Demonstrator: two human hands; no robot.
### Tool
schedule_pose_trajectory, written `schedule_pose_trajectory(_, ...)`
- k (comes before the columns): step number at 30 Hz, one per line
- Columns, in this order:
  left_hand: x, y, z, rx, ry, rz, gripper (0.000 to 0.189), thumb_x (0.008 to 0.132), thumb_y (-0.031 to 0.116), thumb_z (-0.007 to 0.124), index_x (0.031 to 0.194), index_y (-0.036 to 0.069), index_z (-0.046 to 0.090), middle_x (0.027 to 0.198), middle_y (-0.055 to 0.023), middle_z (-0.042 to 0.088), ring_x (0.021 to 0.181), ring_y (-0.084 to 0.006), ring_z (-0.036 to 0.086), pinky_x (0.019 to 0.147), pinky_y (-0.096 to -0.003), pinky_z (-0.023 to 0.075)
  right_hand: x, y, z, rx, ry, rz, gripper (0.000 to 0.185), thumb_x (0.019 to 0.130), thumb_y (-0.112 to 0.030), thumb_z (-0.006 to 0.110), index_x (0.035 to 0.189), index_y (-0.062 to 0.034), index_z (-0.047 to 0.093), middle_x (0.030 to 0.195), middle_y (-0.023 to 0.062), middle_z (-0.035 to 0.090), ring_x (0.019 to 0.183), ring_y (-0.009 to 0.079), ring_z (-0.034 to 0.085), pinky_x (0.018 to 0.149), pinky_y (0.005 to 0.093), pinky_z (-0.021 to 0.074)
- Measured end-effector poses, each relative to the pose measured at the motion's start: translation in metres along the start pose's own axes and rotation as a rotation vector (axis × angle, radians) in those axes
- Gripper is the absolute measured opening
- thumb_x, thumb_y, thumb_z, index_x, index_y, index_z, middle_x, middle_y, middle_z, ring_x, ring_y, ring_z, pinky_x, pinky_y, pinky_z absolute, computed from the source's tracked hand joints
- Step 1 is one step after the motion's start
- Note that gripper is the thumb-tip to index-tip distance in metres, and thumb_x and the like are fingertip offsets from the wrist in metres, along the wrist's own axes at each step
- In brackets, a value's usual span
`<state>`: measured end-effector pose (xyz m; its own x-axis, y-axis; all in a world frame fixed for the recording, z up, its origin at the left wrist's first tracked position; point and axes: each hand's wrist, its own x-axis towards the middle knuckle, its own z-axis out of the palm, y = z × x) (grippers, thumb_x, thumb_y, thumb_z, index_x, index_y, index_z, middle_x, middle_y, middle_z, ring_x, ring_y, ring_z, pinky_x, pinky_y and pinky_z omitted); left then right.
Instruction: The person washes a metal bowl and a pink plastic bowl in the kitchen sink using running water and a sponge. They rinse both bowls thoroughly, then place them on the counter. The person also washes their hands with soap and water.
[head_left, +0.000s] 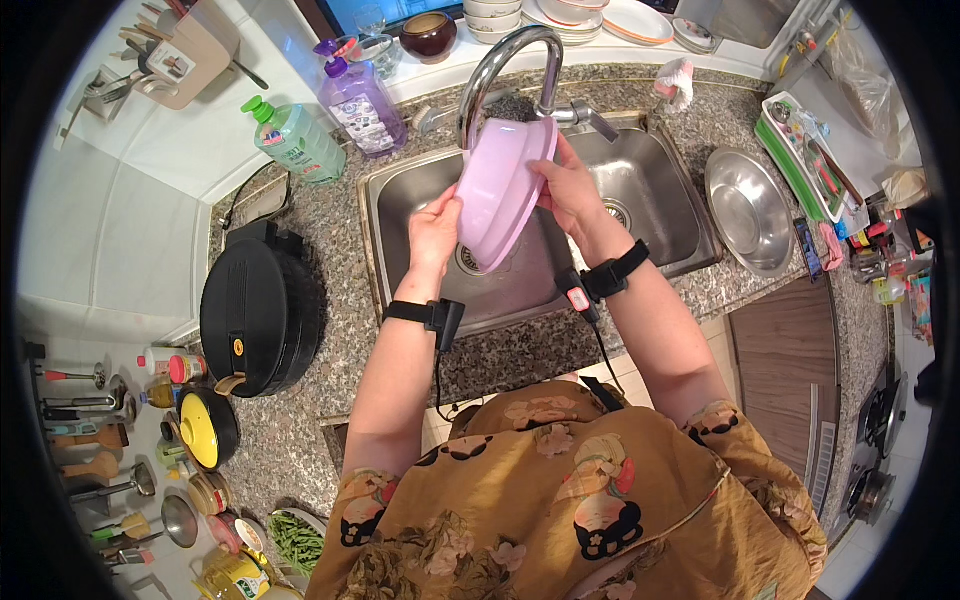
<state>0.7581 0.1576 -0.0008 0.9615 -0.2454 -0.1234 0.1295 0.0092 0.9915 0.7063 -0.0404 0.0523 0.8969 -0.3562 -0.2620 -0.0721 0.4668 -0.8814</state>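
Observation:
Between my hands a pink plastic basin (499, 191) is tilted on its side above the left bowl of a steel double sink (517, 300). My left hand (435, 231) grips the basin's left side, and my right hand (568, 187) holds its rim at the right, thumb on the near face. The curved chrome faucet (551, 45) arches behind the basin, its spout end hidden from me. A dark scouring pad (512, 107) and a brush (429, 118) lie behind the sink. Both wrists wear black straps with small devices.
Green (300, 146) and purple (364, 105) pump bottles stand at the back left. A black electric appliance (259, 311) sits left of the sink. To the right are a steel bowl (750, 211), a phone (808, 249) and a green-and-white basket (795, 161). Stacked dishes (491, 19) line the windowsill.

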Motion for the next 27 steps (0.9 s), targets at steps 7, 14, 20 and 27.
schedule_pose_trajectory(7,-0.002,0.001,0.001,0.040,0.003,-0.010,0.036,0.094,0.019,0.057,0.125,-0.001,0.061,0.105,-0.0061,0.068,0.090,-0.0098,0.062,0.079,-0.0231,0.0487,-0.002,-0.001,-0.002,-0.030,0.011,0.038,0.064,0.090,-0.001,0.054,0.146,-0.0237,0.032,0.110,0.0042,0.063,0.087,0.0151,0.065,0.070,0.0329,0.0571)
schedule_pose_trajectory(14,-0.003,-0.001,0.002,0.076,0.066,-0.103,0.045,0.097,0.026,0.052,0.131,-0.003,0.053,0.111,-0.0122,0.067,0.100,-0.0143,0.062,0.090,-0.0263,0.0462,-0.003,0.000,0.001,-0.025,0.002,0.002,0.070,0.086,0.000,0.054,0.148,-0.0203,0.029,0.106,0.0069,0.063,0.079,0.0149,0.063,0.055,0.0290,0.0515)
schedule_pose_trajectory(20,-0.032,0.016,0.021,0.960,-0.036,0.409,0.063,0.096,0.035,0.051,0.151,0.015,0.027,0.156,-0.0177,0.018,0.144,-0.0344,0.016,0.114,-0.0514,0.0163,-0.010,0.008,0.007,-0.153,-0.059,-0.049,0.071,0.085,0.003,0.053,0.149,-0.0160,0.028,0.107,0.0084,0.063,0.085,0.0170,0.063,0.063,0.0298,0.0526)
schedule_pose_trajectory(27,-0.021,0.013,0.005,1.049,-0.110,0.379,0.056,0.099,0.043,0.037,0.150,0.019,0.030,0.158,-0.0099,0.019,0.146,-0.0361,0.011,0.114,-0.0582,0.0117,-0.035,0.036,0.008,-0.424,-0.340,-0.252,0.075,0.086,0.000,0.053,0.153,-0.0104,0.019,0.106,0.0128,0.066,0.089,0.0167,0.063,0.079,0.0298,0.0500)
